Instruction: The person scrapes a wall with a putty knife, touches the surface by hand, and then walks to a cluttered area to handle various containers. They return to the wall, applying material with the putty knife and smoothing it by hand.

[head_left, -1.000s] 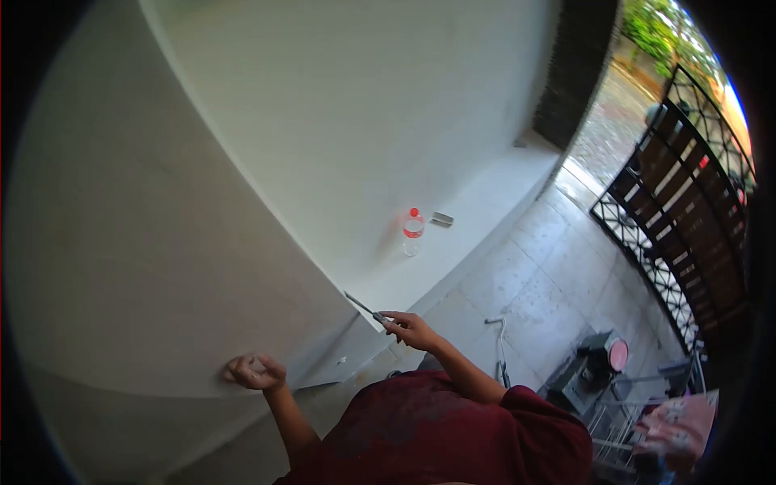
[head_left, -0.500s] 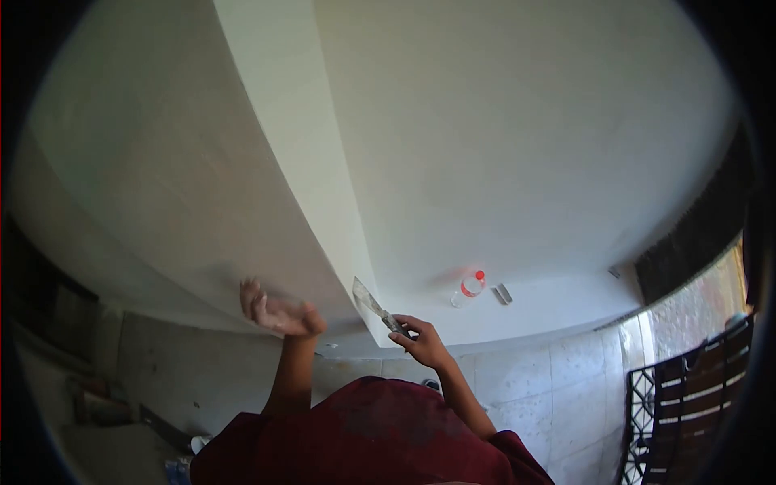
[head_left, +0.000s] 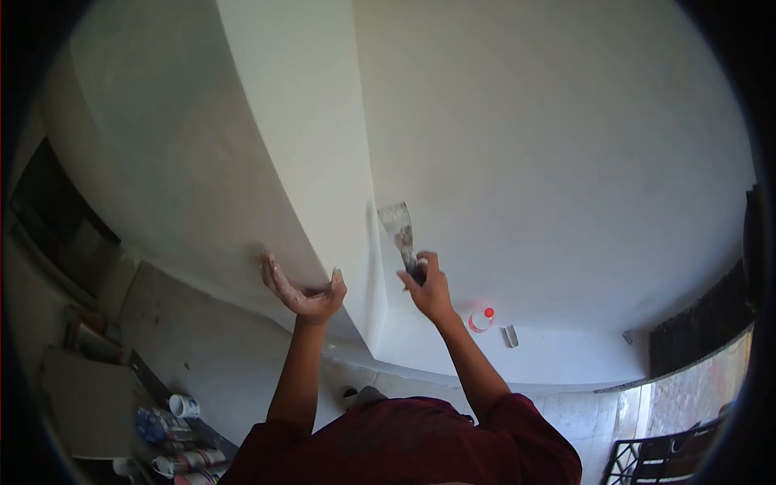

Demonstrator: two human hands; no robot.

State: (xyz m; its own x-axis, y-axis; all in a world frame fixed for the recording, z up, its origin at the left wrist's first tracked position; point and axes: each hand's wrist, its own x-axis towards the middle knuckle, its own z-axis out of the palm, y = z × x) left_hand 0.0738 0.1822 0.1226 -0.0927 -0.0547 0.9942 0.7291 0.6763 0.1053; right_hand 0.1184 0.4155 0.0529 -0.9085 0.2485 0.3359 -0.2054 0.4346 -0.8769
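My left hand is spread at the edge of the wall corner, palm up and fingers apart, with whitish smears on the skin. It holds nothing. In my right hand is the dark handle of a putty knife. The knife's wide, stained blade points up, beside the inner corner where the narrow white strip meets the broad wall. Whether the blade touches the wall cannot be told.
A clear bottle with a red cap stands on the ledge, beside a small metal piece. At the lower left are a white bucket and several containers. A black metal rack is at the lower right.
My right hand and the putty knife have moved up, and the blade now points more upright. My left hand has shifted right and up to the corner edge. The view has shifted too.
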